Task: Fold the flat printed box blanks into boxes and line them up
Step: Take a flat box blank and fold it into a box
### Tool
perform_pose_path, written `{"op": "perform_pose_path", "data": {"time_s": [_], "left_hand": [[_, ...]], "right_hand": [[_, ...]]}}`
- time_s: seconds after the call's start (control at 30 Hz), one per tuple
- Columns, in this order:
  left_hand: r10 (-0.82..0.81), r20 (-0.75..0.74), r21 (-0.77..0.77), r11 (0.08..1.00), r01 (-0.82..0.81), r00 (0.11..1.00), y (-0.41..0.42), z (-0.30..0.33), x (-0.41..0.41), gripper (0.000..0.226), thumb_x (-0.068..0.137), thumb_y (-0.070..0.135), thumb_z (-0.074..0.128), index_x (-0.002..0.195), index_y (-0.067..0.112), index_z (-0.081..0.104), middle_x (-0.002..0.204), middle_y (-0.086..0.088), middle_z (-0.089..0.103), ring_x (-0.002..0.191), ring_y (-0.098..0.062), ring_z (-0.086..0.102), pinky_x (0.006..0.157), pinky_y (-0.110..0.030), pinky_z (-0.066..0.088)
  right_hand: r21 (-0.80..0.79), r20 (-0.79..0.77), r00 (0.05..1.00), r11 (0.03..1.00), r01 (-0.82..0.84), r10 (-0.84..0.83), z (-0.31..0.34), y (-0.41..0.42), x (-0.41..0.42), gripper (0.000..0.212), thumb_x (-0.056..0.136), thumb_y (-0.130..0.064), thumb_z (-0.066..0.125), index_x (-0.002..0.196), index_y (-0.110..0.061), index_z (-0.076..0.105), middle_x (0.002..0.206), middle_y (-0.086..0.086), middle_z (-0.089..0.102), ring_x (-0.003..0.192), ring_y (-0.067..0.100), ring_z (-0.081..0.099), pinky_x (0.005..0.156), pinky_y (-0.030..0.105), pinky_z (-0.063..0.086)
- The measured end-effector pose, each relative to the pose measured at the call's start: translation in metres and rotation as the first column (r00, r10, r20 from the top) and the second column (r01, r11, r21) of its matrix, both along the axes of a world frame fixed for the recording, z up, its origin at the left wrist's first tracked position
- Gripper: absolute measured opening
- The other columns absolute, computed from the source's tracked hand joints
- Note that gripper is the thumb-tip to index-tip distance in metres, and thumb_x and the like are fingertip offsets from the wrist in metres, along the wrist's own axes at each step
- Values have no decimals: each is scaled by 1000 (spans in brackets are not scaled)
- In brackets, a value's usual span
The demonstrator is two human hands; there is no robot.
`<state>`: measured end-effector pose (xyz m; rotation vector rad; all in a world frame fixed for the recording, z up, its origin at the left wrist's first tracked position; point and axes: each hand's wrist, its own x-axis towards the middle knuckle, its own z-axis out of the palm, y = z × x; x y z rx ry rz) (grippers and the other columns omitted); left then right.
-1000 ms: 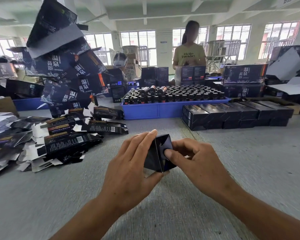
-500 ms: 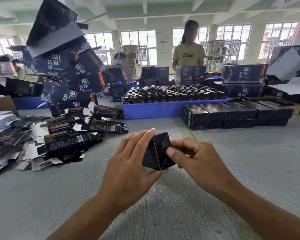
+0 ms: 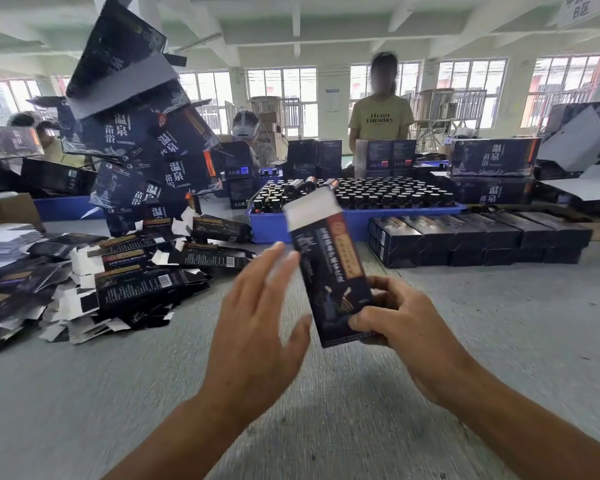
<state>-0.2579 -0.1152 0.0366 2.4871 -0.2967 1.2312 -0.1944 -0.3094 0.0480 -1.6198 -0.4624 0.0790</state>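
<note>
Right hand (image 3: pixel 392 320) has its grip pinched on the lower end of the box (image 3: pixel 329 271), held upright above the counter (image 3: pixel 499 323), white top flap open. My left hand (image 3: pixel 257 313) hangs beside it, fingers spread, blurred, probably not touching. I'd steady the body with the left, tuck that flap squarely, then set it beside the finished row (image 3: pixel 478 237).

The box (image 3: pixel 329 268), before held end-on between both hands, now stands upright with its printed face to the camera and a white flap open at the top. Only the right hand (image 3: pixel 392 323) grips it; the left hand (image 3: pixel 257 323) has let go, fingers straight.
</note>
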Motion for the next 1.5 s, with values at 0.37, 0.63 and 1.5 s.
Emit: {"op": "perform_pose_path", "data": {"time_s": [0.37,0.63,1.5], "left_hand": [[-490,-17,-782,549,294,871,-2,8,-3,58,81,31,69,130,49,44,113,11,73,103,-12,71,77,-22,58],[-545,-100,-724,614,315,832,-5,2,-6,50,86,30,68,122,61,53,116,15,69,105,-11,70,80,-24,59],[-423,38,-650,677,344,905,-8,10,-10,18,95,25,60,110,20,70,117,8,71,106,-9,69,82,-14,52]], "right_hand": [[-176,32,987,973,-148,156,-4,1,-7,39,84,-33,79,119,-34,62,106,-20,73,99,0,70,78,17,55],[58,276,961,998,-35,17,10,-5,-8,39,93,-25,69,119,-52,58,112,-26,69,103,-5,67,73,6,51],[91,416,909,996,-23,-17,17,-3,-18,27,87,-36,67,113,-40,68,114,-19,72,108,1,67,85,12,53]]}}
